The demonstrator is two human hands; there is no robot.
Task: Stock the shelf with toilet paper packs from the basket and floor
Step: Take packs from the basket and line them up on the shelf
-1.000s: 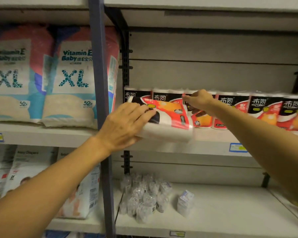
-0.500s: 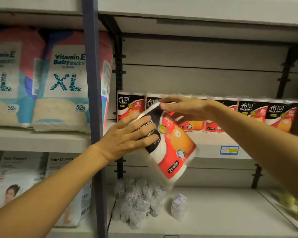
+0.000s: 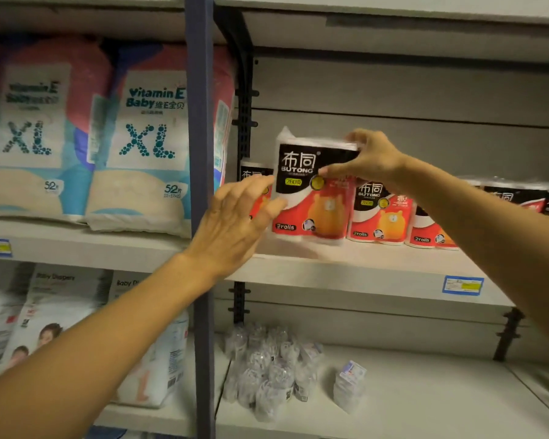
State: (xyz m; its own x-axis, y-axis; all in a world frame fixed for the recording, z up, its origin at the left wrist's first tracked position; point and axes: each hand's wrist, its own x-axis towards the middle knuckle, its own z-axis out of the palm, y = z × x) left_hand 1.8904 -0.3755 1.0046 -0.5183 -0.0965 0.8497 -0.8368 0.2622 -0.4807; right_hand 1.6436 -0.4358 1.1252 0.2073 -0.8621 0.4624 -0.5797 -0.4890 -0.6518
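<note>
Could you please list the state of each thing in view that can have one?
Held pack: upright, at shelf front.
Right hand: pinches pack's top.
Left hand: fingers straight, against pack's left side.
Row of packs: upright on shelf.
Diaper bags: upright.

Dim, warm light is falling from above the shelf (image 3: pixel 346 274), leaving its underside and the bay behind in shadow. Motion blur is smearing the diaper packs (image 3: pixel 32 131) left of the shelf, and wide-angle distortion is bending the edges.
</note>
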